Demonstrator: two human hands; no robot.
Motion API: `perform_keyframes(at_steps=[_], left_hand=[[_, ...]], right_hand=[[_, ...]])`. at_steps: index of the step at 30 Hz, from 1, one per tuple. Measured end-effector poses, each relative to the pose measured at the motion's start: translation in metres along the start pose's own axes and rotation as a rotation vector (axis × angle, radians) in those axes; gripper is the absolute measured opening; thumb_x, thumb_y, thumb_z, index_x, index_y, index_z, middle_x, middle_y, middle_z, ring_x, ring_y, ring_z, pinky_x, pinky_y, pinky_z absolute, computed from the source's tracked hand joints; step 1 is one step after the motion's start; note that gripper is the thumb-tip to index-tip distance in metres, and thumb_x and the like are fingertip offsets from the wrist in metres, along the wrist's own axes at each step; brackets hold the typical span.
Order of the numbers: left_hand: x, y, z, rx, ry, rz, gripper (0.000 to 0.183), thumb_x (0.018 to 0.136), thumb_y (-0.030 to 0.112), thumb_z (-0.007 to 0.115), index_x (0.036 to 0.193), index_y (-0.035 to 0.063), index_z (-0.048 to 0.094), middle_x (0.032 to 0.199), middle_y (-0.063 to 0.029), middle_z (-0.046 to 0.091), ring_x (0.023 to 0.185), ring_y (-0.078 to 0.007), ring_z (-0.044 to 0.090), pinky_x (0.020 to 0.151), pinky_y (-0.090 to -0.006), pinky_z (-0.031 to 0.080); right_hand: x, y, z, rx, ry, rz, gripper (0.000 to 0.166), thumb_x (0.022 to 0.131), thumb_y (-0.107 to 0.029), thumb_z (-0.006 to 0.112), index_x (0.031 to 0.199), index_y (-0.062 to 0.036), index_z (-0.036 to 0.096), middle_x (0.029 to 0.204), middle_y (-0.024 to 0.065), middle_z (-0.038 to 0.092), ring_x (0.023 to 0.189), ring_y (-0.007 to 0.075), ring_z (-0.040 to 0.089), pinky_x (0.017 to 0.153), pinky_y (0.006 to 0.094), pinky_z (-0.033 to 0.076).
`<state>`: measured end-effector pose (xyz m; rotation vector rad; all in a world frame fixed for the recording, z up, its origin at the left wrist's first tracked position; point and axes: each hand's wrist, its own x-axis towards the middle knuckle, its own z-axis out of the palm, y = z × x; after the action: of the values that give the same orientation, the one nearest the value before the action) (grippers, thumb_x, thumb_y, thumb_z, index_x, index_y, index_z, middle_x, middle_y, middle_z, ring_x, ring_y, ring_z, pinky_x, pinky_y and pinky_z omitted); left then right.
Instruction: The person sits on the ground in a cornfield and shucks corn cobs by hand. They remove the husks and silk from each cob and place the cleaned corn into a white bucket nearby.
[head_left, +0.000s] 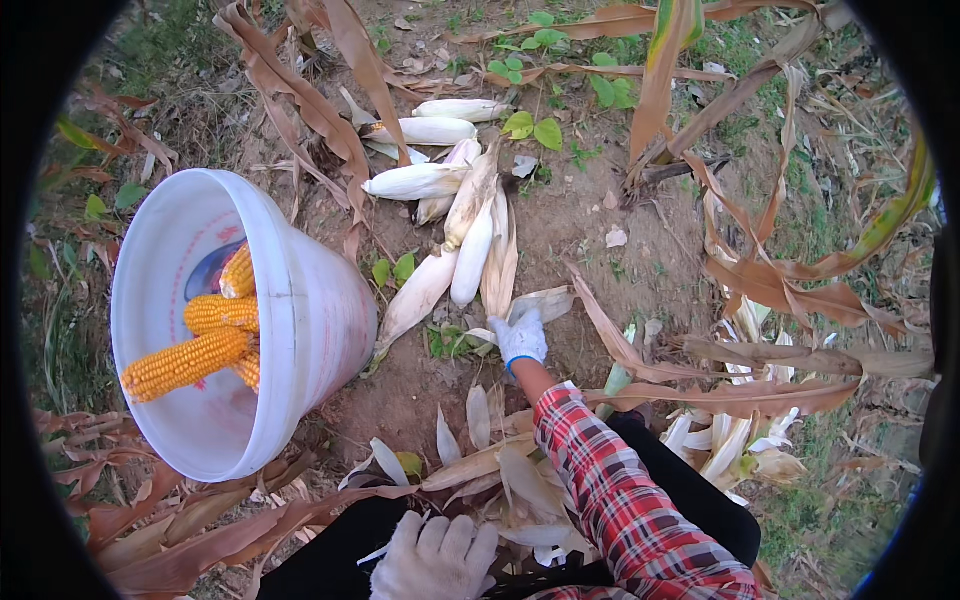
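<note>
My right hand (523, 335), in a white knit glove with a blue cuff, reaches down to the soil at the near end of a heap of corn ears in dry husks (472, 255). A dry husk (551, 302) lies against its fingers, which are partly hidden, so a grip cannot be made out. Low in the picture, my left hand (435, 559), also gloved, is near my dark-trousered leg with its back up and fingers curled. A thin pale strip (373, 556) shows beside it; whether the hand holds it is unclear.
A white plastic bucket (322, 315) lies tipped on the left, its mouth towards the left, holding several husked yellow cobs (187, 364). Stripped husks (525, 480) lie between my legs, more husks (720, 442) at the right. Dry corn stalks (742, 90) and leaves surround the spot.
</note>
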<state>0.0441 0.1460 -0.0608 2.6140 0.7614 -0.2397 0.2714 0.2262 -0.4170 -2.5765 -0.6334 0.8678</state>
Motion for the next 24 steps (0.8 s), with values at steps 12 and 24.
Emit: perform_keyframes(at_steps=[12,24], left_hand=[[-0.021,0.018,-0.026,0.008,0.263,0.005,0.049,0.075,0.027,0.065,0.117,0.0042,0.056,0.113,-0.0114,0.058,0.107,-0.0261,0.056,0.095,-0.0440,0.043],[-0.021,-0.007,-0.044,-0.711,0.789,-0.289,0.060,0.085,0.023,0.074,0.133,-0.0027,0.049,0.127,-0.0173,0.058,0.116,-0.0266,0.058,0.101,-0.0368,0.045]], right_hand=[[-0.032,-0.014,-0.046,0.760,-0.564,0.222,0.051,0.090,-0.050,0.062,0.102,-0.0009,0.070,0.085,0.0087,0.068,0.065,0.0194,0.063,0.057,0.0369,0.050],[-0.256,-0.013,-0.140,0.526,-0.376,-0.445,0.046,0.091,-0.038,0.062,0.115,0.0013,0.065,0.104,0.0196,0.070,0.095,0.0298,0.067,0.084,0.0383,0.051]])
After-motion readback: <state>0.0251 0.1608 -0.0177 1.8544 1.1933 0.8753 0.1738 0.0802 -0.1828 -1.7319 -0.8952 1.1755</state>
